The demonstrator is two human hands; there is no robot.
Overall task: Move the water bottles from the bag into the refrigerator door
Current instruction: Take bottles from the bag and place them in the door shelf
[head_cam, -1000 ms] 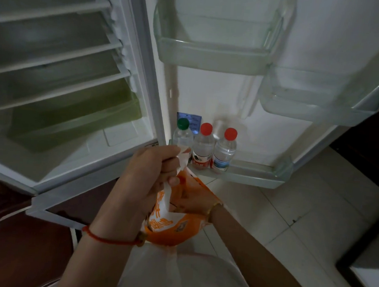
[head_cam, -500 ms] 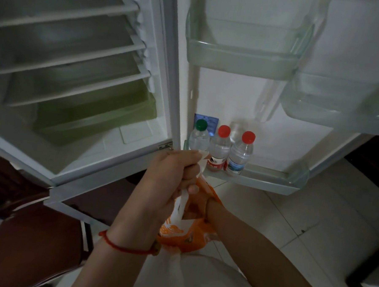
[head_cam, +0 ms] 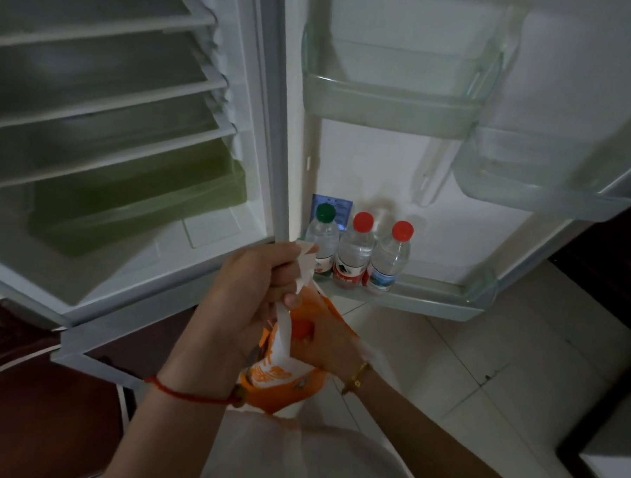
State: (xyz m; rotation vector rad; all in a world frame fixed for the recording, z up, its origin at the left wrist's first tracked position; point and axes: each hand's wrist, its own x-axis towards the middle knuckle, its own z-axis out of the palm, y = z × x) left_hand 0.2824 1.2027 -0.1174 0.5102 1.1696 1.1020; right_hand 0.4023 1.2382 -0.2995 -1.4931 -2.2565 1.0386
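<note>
Pale floor tiles [head_cam: 501, 358] lay below as my left hand [head_cam: 245, 301] clenched the crinkly orange-and-white plastic bag [head_cam: 281, 376], my right hand [head_cam: 323, 345] inside gripping a red-capped bottle [head_cam: 300, 327].

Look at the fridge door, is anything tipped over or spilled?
Nothing stands out. Three water bottles stand upright together in the bottom door shelf, caps on, with no spill visible.

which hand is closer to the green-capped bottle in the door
Left. The left hand grips the bag handles right in front of the green-capped bottle, nearly overlapping it in this view. The right hand is lower, reaching into the bag.
</note>
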